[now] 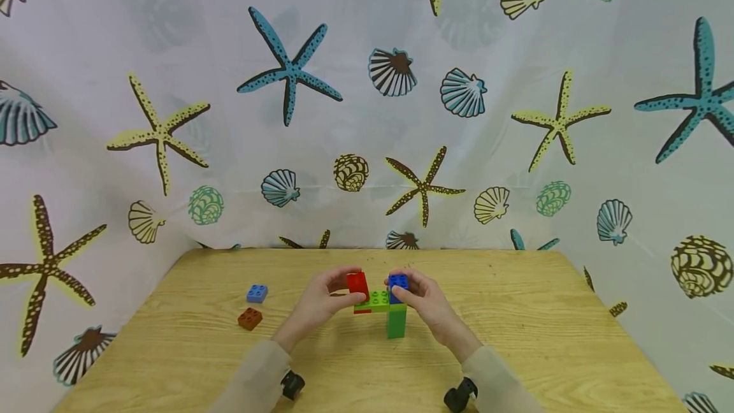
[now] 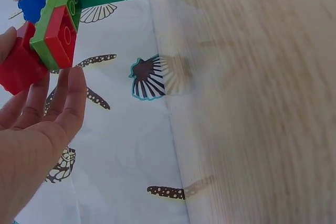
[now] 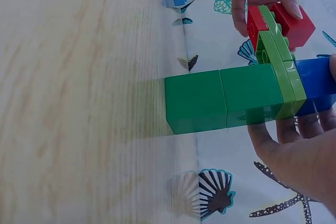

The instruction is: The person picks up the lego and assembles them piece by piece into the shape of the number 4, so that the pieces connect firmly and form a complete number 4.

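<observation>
A toy-brick build stands on the table in front of me. Two dark green bricks [image 3: 197,102] form its column, topped by a long light green brick [image 1: 378,300] that juts out to the left. On the jutting end sits a tall red brick [image 1: 358,285], which my left hand [image 1: 323,303] grips between thumb and fingers. A thin red brick [image 2: 61,36] is fixed beneath that end. Above the column is a blue brick [image 1: 398,285], pinched by my right hand [image 1: 429,303]. In the right wrist view, several right fingers lie along the blue and green bricks.
To the left on the wooden table [image 1: 493,336] lie a light blue brick [image 1: 257,293] and a brown brick [image 1: 250,318], apart from each other. A curtain [image 1: 355,126] printed with starfish and shells hangs behind the table and at both sides.
</observation>
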### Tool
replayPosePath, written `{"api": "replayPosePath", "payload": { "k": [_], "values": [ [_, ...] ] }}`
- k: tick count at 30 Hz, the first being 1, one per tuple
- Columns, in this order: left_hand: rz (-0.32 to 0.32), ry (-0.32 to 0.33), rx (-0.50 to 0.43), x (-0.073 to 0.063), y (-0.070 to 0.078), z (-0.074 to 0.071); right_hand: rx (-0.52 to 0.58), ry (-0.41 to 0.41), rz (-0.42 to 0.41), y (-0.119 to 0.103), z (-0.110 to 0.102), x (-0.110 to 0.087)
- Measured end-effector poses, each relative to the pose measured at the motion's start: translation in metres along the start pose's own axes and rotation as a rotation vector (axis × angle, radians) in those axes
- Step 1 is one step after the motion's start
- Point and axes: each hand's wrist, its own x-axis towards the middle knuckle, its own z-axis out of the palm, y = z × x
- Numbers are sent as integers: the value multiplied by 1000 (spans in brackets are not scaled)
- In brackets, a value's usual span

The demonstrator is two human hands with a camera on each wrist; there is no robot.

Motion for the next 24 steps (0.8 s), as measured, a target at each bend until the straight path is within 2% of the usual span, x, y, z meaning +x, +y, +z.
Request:
{"api": "replayPosePath", "payload": {
  "k": [3,12,18,24],
  "values": [
    [5,-9,-9,3,-8,0,2,-3,2,0,0,0],
    [27,-72,-61,2,-9,2,-4,-4,1,1,0,1],
    [25,-75,-66,0,-11,5,0,-11,-8,3,-1,1],
    [18,-90,-142,-1,-12,9,11,-14,-9,4,-1,1]
  ]
}}
